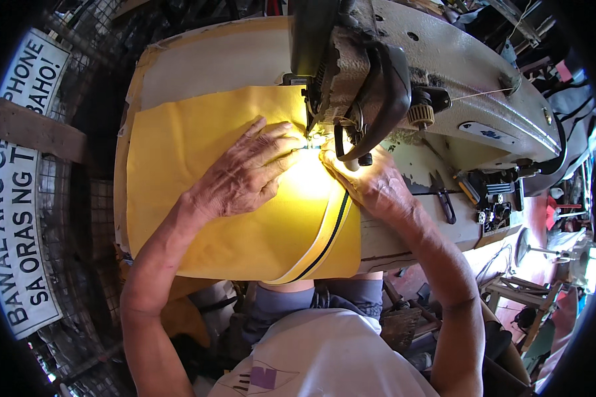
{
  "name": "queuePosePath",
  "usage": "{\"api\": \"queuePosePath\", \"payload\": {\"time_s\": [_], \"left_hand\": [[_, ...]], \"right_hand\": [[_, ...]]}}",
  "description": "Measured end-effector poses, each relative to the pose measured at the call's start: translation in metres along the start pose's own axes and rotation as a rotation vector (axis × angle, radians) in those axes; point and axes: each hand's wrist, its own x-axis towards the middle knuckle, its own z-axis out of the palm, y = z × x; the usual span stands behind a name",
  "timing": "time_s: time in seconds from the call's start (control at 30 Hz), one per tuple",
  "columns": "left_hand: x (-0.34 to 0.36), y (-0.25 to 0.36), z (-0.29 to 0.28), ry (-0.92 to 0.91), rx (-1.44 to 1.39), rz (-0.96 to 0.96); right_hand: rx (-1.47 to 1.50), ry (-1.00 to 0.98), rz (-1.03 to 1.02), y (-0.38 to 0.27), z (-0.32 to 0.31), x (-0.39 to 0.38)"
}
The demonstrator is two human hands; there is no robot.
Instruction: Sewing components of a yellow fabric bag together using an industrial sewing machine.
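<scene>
A sheet of yellow material (198,145) lies under the head of a sewing machine (457,73). My left hand (248,169) rests on the sheet with its fingers stretched out, fingertips close to the needle area. A yellow strip with black and white stripes (331,228) curves from the needle area toward me over the sheet's near edge. My right hand (374,182) closes on the strip just right of the presser foot, its fingers partly hidden behind a black machine part. Bright lamp light washes out the stitching spot.
On the machine bed to the right lie dark-handled snips (445,198), near a cluster of metal fittings (496,192). A thread (487,94) runs across the machine arm. White lettered signs (20,238) hang on wire mesh at left. A wooden stool (526,298) stands at lower right.
</scene>
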Motion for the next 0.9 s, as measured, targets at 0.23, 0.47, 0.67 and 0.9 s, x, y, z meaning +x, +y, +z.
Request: {"api": "queuePosePath", "payload": {"time_s": [0.23,0.47,0.67,0.9], "left_hand": [[-0.001,-0.003,0.000,-0.032,-0.087,-0.020],[0.000,-0.004,-0.001,-0.027,-0.076,-0.002],[0.001,-0.007,-0.001,-0.011,-0.075,0.009],[0.000,-0.007,-0.001,-0.016,-0.100,0.007]], "right_hand": [[-0.025,-0.039,-0.143,0.013,0.001,0.007],[-0.026,0.018,-0.193,0.018,0.004,0.007],[-0.096,0.032,-0.156,0.010,0.006,0.008],[-0.065,0.013,-0.130,0.010,0.005,0.009]]}}
